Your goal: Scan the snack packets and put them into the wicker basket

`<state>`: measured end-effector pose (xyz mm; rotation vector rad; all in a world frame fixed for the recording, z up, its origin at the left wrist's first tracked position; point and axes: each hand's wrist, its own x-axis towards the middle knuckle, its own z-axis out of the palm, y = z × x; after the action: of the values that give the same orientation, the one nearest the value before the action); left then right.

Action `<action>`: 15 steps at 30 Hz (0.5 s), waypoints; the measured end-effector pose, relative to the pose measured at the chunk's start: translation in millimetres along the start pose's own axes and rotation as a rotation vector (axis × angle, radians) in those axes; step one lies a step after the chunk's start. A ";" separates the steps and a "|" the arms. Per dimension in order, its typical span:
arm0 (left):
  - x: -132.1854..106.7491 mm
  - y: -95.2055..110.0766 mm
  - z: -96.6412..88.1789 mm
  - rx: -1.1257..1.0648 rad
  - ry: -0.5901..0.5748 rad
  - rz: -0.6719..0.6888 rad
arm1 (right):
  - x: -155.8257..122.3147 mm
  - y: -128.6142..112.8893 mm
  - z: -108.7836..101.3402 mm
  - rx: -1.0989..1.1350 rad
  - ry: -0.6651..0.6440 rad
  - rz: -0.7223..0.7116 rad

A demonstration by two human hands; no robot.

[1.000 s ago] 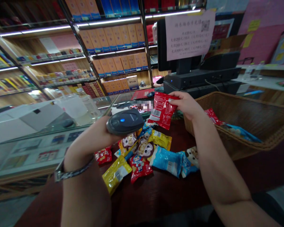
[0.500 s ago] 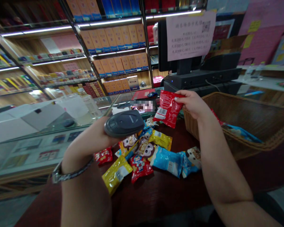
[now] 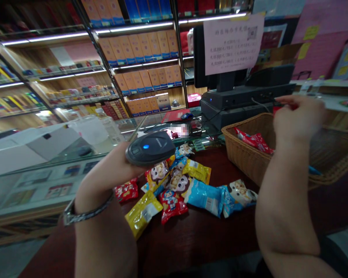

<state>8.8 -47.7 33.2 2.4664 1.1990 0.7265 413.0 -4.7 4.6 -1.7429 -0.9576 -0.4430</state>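
My left hand is closed around a dark barcode scanner, which shows a lit blue light on top. Just below the scanner, a pile of snack packets lies on the dark red table, among them a blue packet, a yellow packet and a red packet with a cartoon figure. Above the wicker basket, my right hand is closed and slightly blurred. A bit of a red snack packet shows at its fingers; the rest is hidden behind the hand.
Red packets and a blue one lie inside the basket. Behind stands a monitor with a paper sign. A glass counter with white boxes is at left; stocked shelves rise beyond.
My right hand has moved right with the red snack packet, from beside the scanner to over the basket. The scanner's blue light has come on; my left hand has barely moved.
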 end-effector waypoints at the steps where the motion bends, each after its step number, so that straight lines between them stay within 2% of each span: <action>1: 0.2 0.1 0.3 0.008 -0.001 -0.005 | 0.9 0.9 1.8 -0.014 -0.028 0.004; 3: 0.9 -0.2 0.8 0.024 -0.003 -0.008 | -0.1 -2.3 3.5 0.000 -0.061 -0.064; 6: 2.1 -0.9 1.0 0.034 -0.014 0.002 | -8.4 -17.8 5.2 0.193 -0.174 -0.225; 7: 2.5 -0.9 1.1 0.034 -0.021 0.003 | -12.7 -24.6 7.0 0.279 -0.293 -0.263; 8: 2.8 -0.7 1.3 0.033 -0.024 0.004 | -17.5 -31.5 10.0 0.345 -0.468 -0.301; 10: 3.6 0.1 2.2 0.031 -0.027 0.000 | -28.7 -44.5 20.0 0.360 -0.926 -0.381; 12: 4.6 0.9 3.3 0.031 -0.023 0.001 | -41.9 -55.5 34.3 0.218 -1.354 -0.447; 13: 5.0 1.1 3.9 0.032 -0.022 0.003 | -49.4 -60.5 42.5 0.120 -1.507 -0.456; 15: 5.6 0.9 4.8 0.036 -0.021 0.004 | -66.5 -70.1 58.9 -0.049 -1.698 -0.441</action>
<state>15.0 -44.0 31.4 2.5001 1.2103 0.6835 309.1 32.3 -20.5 -1.7030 -2.4816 0.9945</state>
